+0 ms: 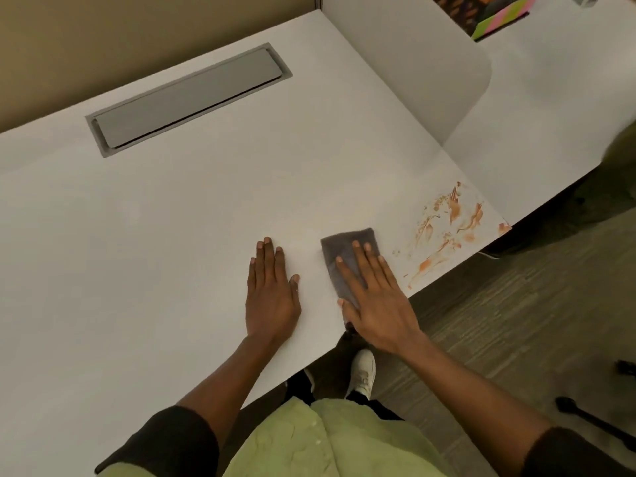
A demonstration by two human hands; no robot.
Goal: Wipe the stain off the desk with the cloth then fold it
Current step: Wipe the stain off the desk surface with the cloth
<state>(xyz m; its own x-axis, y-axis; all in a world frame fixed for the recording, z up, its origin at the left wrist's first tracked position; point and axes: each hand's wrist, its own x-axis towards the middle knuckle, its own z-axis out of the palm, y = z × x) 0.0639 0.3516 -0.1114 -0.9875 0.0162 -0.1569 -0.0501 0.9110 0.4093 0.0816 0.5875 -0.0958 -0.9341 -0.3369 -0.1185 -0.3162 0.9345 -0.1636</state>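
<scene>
An orange-brown smeared stain (447,228) covers the white desk (172,218) near its right front corner. A folded grey cloth (340,256) lies flat on the desk just left of the stain. My right hand (375,297) presses flat on top of the cloth, fingers spread, covering its lower right part. My left hand (272,290) rests flat and empty on the bare desk, a short way left of the cloth and apart from it.
A grey cable-tray lid (189,98) is set into the desk at the back. A white divider panel (413,70) rises at the right rear, with a second desk beyond it. The desk's front edge runs diagonally just below my hands; a chair base (592,418) stands on the floor.
</scene>
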